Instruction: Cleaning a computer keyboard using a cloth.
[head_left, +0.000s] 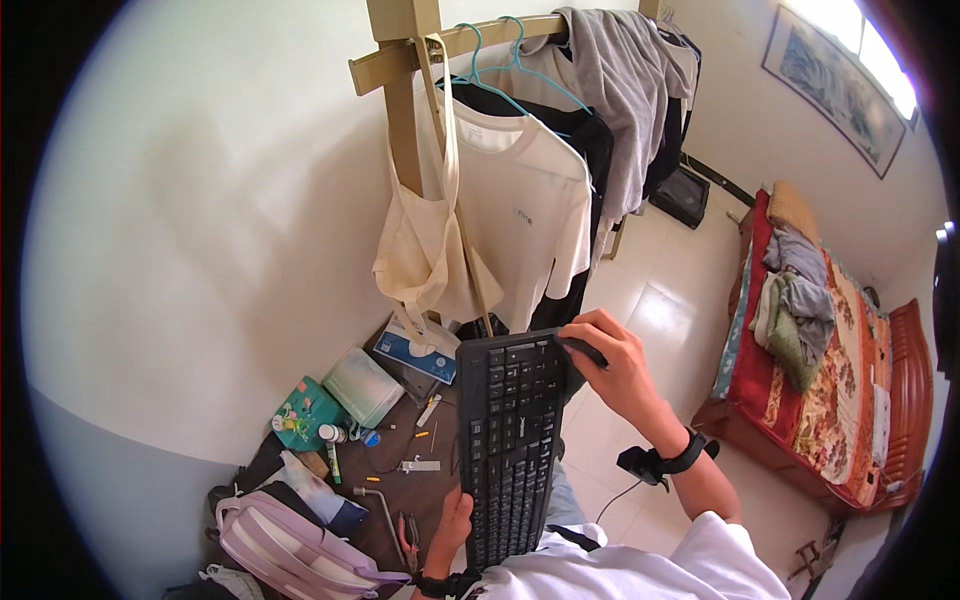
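Note:
A black computer keyboard is held up lengthwise in front of me, its keys towards the camera. My left hand grips its left long edge near the lower end, the thumb lying at the rim. At the keyboard's upper right corner is my right hand, its fingers closed around a dark rounded object, which looks like a computer mouse. Whether that hand also holds the keyboard's corner cannot be told. Both wrists wear black straps, and a small device with a cable hangs at the right one.
On the brown table at the left lie pliers, an L-shaped wrench, boxes, small bottles and a pink backpack. A clothes rack with hanging clothes stands ahead. A bed is on the right, across the tiled floor.

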